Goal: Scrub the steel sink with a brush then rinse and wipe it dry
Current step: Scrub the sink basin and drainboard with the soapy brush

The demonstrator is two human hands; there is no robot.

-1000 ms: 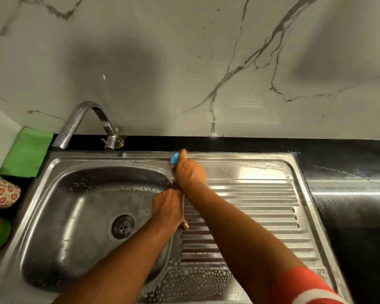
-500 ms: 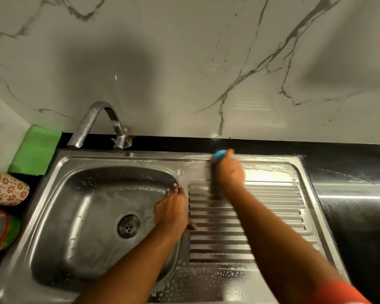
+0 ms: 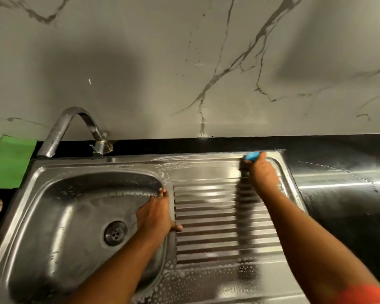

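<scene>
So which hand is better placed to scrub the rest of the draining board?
The right hand, probably: it already holds the blue brush at the draining board's far right corner. The left hand rests flat on the basin edge, holding nothing.

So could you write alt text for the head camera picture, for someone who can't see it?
A person's right hand scrubs the far right corner of a soapy steel sink with a blue brush, while the left hand rests on the basin's edge. A tap and green cloth sit at left.
</scene>
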